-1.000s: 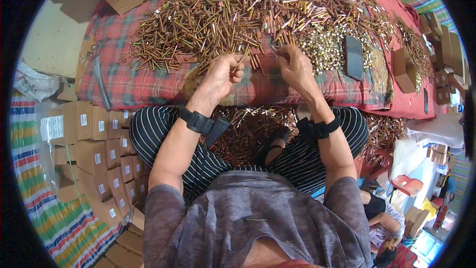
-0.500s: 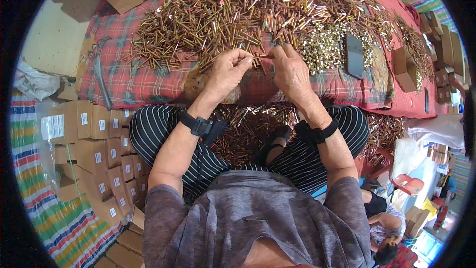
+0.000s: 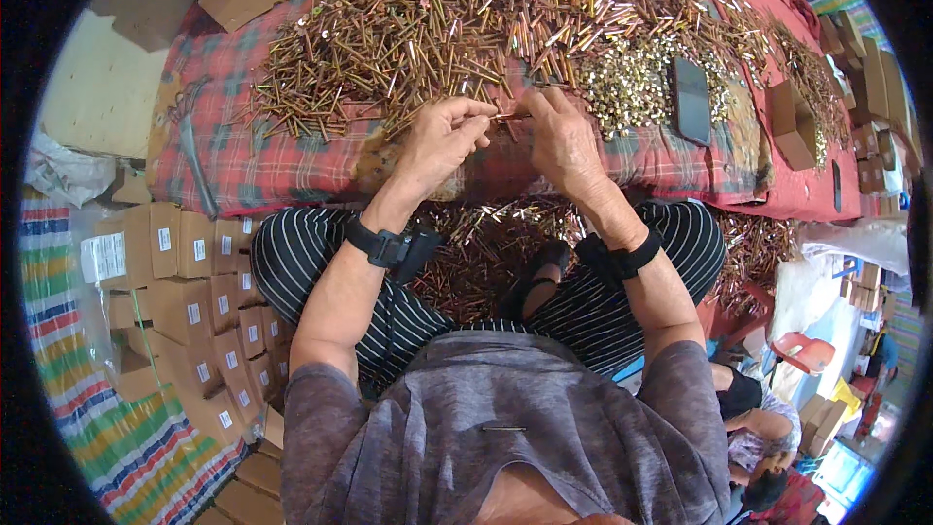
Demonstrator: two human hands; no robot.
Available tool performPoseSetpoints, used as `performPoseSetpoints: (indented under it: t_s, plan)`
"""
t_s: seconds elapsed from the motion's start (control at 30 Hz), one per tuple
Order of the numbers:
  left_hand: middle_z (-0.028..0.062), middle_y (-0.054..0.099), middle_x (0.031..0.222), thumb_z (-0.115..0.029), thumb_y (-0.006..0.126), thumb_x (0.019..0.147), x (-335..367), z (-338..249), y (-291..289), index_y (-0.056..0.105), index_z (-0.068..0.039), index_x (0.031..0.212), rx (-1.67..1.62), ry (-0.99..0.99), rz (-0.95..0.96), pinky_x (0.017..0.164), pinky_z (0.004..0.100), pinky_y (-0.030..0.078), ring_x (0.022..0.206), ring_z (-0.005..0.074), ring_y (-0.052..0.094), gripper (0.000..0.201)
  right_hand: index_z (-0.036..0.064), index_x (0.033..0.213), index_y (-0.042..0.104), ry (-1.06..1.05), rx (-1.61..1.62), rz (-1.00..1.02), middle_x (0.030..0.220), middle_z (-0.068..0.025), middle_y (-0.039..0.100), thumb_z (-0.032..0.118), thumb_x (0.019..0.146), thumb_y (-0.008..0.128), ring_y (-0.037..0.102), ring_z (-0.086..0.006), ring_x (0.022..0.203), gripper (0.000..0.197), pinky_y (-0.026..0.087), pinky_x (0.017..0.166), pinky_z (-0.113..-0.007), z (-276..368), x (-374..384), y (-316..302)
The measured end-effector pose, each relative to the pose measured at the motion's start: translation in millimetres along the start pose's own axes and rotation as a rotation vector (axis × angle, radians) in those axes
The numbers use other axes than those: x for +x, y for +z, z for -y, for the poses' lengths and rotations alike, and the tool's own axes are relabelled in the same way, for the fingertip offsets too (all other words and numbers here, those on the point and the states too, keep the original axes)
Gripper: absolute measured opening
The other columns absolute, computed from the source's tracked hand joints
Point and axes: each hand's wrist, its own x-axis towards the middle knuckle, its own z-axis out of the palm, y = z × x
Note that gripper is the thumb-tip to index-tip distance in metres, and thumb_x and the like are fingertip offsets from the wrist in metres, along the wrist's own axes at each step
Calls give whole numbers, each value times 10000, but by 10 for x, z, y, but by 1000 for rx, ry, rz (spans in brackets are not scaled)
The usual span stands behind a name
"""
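Note:
Over the near edge of a plaid-covered table, my left hand and my right hand face each other with closed fingertips. A thin copper-coloured metal rod spans the small gap between them, pinched from both sides; its ends are hidden by the fingers. Just beyond lies a wide heap of similar copper and gold rods. To the right of my right hand spreads a pile of small, shiny, pale-gold metal pieces, too small to name.
A dark phone lies on the small pieces. An open cardboard box stands at the table's right; a long metal tool lies left. Stacked boxes fill the left side. More rods lie below the table. Another person sits lower right.
My left fingers have shifted slightly and loosened around the rod's end, with the thumb tip now more visible. My right hand has barely moved. The view has tilted a little.

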Motion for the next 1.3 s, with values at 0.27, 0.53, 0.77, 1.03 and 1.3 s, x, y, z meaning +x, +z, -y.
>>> performPoseSetpoints:
  t_s: [0.27,0.53,0.77,1.03,1.3]
  plan:
    - [-27,591,792,-163,573,872,-14,19,58,609,-9,1043,19,-94,85,548,169,384,635,32,484,233,24,925,521,-150,123,-4,819,-169,539,-44,703,549,554,-373,803,235,467,658,-429,-46,-44,70]
    - [-14,550,743,-83,578,842,25,169,23,583,26,1015,-383,-244,71,516,161,352,603,25,444,204,26,792,589,205,-202,-260,779,-171,589,99,768,579,594,-356,715,78,483,649,-432,-462,98,21]
    - [-19,531,704,-91,590,827,37,150,17,586,2,921,-467,-227,-38,489,156,323,574,22,435,132,51,756,590,107,-553,-191,759,-122,590,71,713,573,586,-303,702,50,482,659,-402,-806,158,116]
    - [-26,525,677,-88,607,821,-1,137,-25,596,-21,843,-503,-194,-62,472,148,307,539,11,423,71,6,853,610,253,456,-16,699,-66,634,106,807,592,594,-173,638,111,447,578,-286,-231,106,54]
    - [2,540,706,-62,632,771,-4,88,-2,595,-26,810,-575,-194,-52,463,149,307,559,20,430,65,-2,949,618,205,788,34,843,-38,629,38,820,620,564,-95,776,135,456,696,-230,-26,20,188]
